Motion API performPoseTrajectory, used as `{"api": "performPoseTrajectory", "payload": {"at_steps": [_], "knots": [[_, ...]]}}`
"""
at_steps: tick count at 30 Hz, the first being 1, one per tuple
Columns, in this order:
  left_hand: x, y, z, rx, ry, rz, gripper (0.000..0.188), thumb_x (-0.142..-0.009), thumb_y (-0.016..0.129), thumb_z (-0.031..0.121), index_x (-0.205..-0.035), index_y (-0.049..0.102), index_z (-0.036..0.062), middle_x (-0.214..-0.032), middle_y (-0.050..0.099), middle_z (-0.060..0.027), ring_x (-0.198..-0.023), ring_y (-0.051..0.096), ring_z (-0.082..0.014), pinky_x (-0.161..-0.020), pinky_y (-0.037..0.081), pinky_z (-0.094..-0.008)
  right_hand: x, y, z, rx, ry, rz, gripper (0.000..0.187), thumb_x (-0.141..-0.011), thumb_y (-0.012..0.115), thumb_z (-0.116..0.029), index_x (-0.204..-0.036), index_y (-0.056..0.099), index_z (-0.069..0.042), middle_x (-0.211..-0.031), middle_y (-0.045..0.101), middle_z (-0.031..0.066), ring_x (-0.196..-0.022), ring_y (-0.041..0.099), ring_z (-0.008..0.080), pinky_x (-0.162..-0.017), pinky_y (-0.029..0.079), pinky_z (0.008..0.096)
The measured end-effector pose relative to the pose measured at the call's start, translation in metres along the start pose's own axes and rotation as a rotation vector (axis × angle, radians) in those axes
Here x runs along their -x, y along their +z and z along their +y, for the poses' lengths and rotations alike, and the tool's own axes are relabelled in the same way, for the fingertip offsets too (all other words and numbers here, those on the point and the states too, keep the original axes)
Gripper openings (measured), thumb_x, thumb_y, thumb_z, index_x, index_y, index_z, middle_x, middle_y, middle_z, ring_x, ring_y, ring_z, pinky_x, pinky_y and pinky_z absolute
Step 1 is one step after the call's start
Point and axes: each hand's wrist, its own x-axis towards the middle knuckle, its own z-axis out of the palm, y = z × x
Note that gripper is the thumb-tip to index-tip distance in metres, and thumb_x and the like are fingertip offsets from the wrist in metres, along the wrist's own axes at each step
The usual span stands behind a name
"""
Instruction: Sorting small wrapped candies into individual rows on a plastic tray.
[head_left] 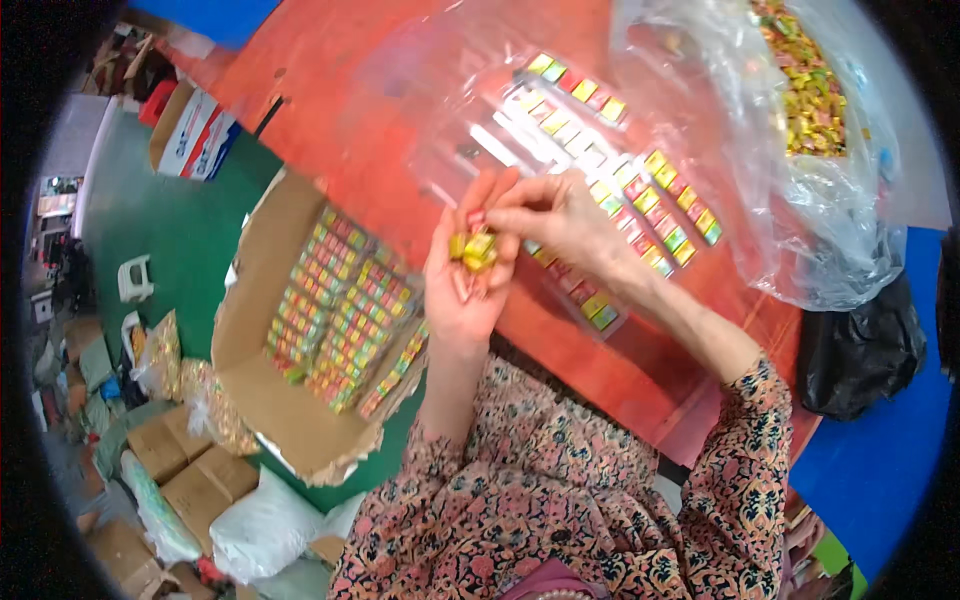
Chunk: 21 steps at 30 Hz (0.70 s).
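Observation:
My left hand [465,290] is palm up and cupped around several small yellow and red block-like pieces [478,250]. Over it, the thumb and fingers of my right hand [560,215] pinch a small red piece [476,216] at the left fingertips. Beyond my hands lies a clear plastic tray [495,145] on the red table [340,130]. Rows of red, yellow and green pieces [650,205] fill part of it, while some slots near its left side look bare. My right forearm hides part of the tray.
Left of the table stands an open cardboard box [320,435] holding filled trays [345,310]. A large clear bag [730,200] at the right contains many loose pieces [810,95]. Beside the table is a black bag [862,345]. Cartons [205,485] and a white sack [265,525] lie lower left.

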Motion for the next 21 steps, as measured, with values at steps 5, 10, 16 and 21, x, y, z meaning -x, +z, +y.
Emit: {"api": "performPoseTrajectory", "payload": {"at_steps": [5, 10, 16, 21], "knots": [[0.01, -0.006, 0.001, -0.08, -0.005, 0.063, 0.049, -0.095, 0.03, 0.031, -0.128, 0.032, -0.0051, -0.102, 0.056, -0.0128, -0.063, 0.055, -0.015, -0.04, 0.041, -0.0186, 0.003, 0.005, 0.0, 0.241, -0.162, 0.032, 0.011, -0.083, 0.054, -0.003, -0.082, 0.061, 0.005, -0.067, 0.062, 0.0058, -0.057, 0.057, 0.0084, -0.055, 0.047, 0.0225], [0.016, 0.0, 0.01, -0.261, -0.011, 0.036, 0.043, -0.095, 0.03, 0.03, -0.115, 0.044, -0.0046, -0.082, 0.056, -0.0099, -0.06, 0.053, -0.0144, -0.039, 0.039, -0.0187, 0.006, 0.01, -0.006, 0.716, -0.42, 0.017, 0.012, -0.075, 0.059, -0.003, -0.087, 0.061, 0.0, -0.071, 0.061, 0.0084, -0.06, 0.059, 0.0158, -0.056, 0.047, 0.0278], [0.01, -0.004, 0.012, -0.192, -0.129, 0.103, 0.03, -0.093, 0.037, 0.025, -0.1, 0.05, -0.0013, -0.079, 0.056, -0.0097, -0.052, 0.046, -0.0123, -0.035, 0.032, -0.0173, 0.008, 0.001, -0.006, 0.969, -0.576, 0.051, 0.013, -0.073, 0.063, -0.008, -0.083, 0.06, -0.002, -0.078, 0.059, 0.0119, -0.073, 0.059, 0.028, -0.062, 0.047, 0.0357], [0.012, 0.003, 0.014, -0.052, -0.098, 0.241, 0.024, -0.091, 0.042, 0.018, -0.1, 0.051, -0.0023, -0.081, 0.057, -0.0101, -0.055, 0.043, -0.0135, -0.033, 0.029, -0.0171, 0.005, -0.001, -0.007, 0.9, -0.623, 0.147, 0.017, -0.073, 0.062, -0.014, -0.075, 0.055, 0.001, -0.073, 0.056, 0.0155, -0.069, 0.056, 0.0333, -0.06, 0.044, 0.0407]]}}
